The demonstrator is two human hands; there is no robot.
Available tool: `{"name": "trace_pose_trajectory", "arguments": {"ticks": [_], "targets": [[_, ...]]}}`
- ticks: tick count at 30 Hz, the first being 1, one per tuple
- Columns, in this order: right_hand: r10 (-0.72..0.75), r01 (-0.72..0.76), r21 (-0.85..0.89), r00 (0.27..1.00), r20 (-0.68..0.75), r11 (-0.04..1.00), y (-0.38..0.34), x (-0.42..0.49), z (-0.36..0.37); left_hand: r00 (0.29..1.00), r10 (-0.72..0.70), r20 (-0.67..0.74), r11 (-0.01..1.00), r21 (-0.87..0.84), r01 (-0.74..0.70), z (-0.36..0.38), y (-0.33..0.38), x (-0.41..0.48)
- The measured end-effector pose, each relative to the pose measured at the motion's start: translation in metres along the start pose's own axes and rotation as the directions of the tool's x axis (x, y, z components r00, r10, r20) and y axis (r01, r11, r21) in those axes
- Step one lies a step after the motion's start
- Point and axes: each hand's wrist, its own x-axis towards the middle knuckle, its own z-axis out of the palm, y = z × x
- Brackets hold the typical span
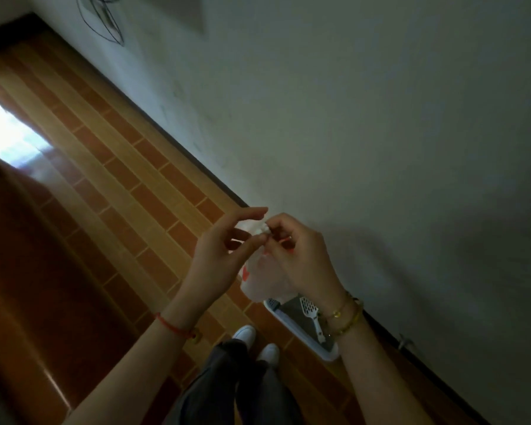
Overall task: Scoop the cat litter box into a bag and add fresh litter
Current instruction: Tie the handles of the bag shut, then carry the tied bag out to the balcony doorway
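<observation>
— What are the hands doing?

— Both are raised in front of the body, meeting at the bunched top of a thin white bag (262,279) with red print. The left hand (224,250) has its forefinger stretched out straight above the bunch, while the thumb and the other fingers curl in and pinch the plastic. The right hand (301,256) is closed more tightly, its fingertips nipping the same bunch from the other side.

— So neither is spread flat?

— No. Both pinch the bag; only that one left forefinger stands free.

— And the bag itself?

— It hangs down below the two hands, clear of the floor (111,185). What it contains I cannot tell; the plastic is pale and blurred.

— Where is the litter box?

— The litter box (302,335) sits on the tiled floor against the wall (350,118), under the right wrist and just beside the person's white shoes (244,334). It has a white rim and grey litter (295,315) inside. A white slotted scoop (311,311) lies in it, touched by no hand.

— Anything on the wrists?

— A red cord (172,325) on the left, gold bracelets (344,314) on the right.
</observation>
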Motion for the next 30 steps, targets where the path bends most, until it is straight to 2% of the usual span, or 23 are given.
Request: {"name": "trace_pose_trajectory", "arguments": {"ticks": [4,8,13,19,25,30], "targets": [[-0.071,0.071,-0.014,0.997,0.043,0.997,-0.044,-0.013,-0.012,1.000,0.000,-0.003,1.000,0.019,0.000,-0.017,0.041,-0.021],[-0.106,0.106,0.009,0.992,0.071,0.994,-0.072,-0.028,-0.012,0.993,-0.049,-0.108,0.998,0.022,0.052,-0.027,0.064,-0.045],[-0.137,0.136,0.014,0.986,0.091,0.991,-0.090,-0.040,0.001,0.961,-0.076,-0.265,0.989,0.106,0.107,-0.032,0.074,-0.069],[-0.161,0.160,0.024,0.972,0.172,0.987,-0.106,-0.042,0.021,0.932,-0.005,-0.363,0.957,0.268,0.109,-0.053,0.087,-0.091],[-0.228,0.240,-0.016,0.941,0.251,0.971,-0.133,-0.020,0.040,0.860,-0.003,-0.510,0.949,0.270,0.164,-0.088,0.089,-0.098],[-0.250,0.267,-0.015,0.918,0.308,0.963,-0.147,0.014,0.064,0.835,-0.014,-0.550,0.940,0.277,0.199,-0.121,0.080,-0.088]]}}
